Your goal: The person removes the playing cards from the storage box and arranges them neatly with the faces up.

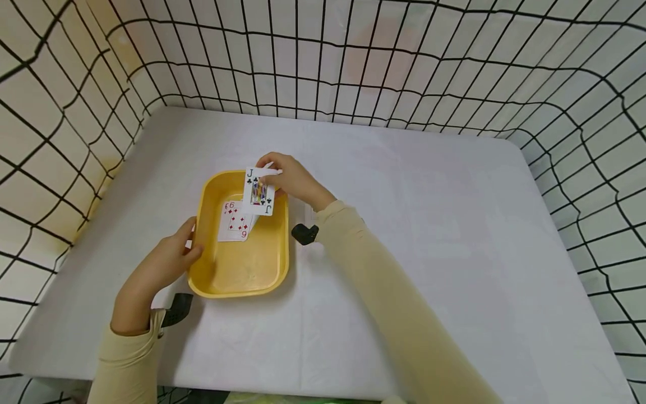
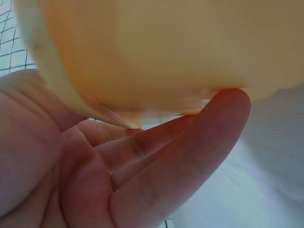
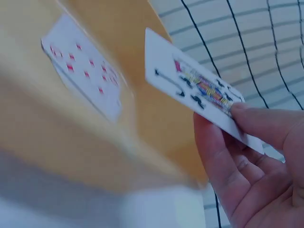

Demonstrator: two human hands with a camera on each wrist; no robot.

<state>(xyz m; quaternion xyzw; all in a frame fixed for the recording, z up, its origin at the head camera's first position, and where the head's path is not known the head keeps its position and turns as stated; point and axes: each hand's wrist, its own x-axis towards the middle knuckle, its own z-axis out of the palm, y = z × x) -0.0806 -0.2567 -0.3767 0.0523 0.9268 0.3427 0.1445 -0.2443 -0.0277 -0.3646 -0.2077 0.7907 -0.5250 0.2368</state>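
From the head camera, one shallow yellow plastic tray (image 1: 237,275) sits on the white cloth-covered desk (image 1: 429,224), left of centre. Two playing cards show. One red-pipped nine of diamonds card (image 1: 235,221) lies face up inside the tray, toward its far end. One jack of clubs card (image 1: 259,191) hangs face up above the tray's far rim, pinched at its far edge by the fingers of the right hand (image 1: 290,178). The left hand (image 1: 160,265) grips the tray's left rim, thumb over the edge and fingers beneath. Black-lined netting (image 1: 323,62) walls the desk on three sides.

The left wrist camera shows the tray's yellow underside (image 2: 166,52), blurred, with the left hand's fingers (image 2: 190,142) lying close together and nearly straight beneath it, fingertips touching the base.

The right wrist camera shows the jack card (image 3: 199,90) pinched between the thumb on its face and the fingers (image 3: 223,161) behind it, held just beside the tray wall (image 3: 142,95). The nine card (image 3: 83,71) lies inside the tray, blurred.
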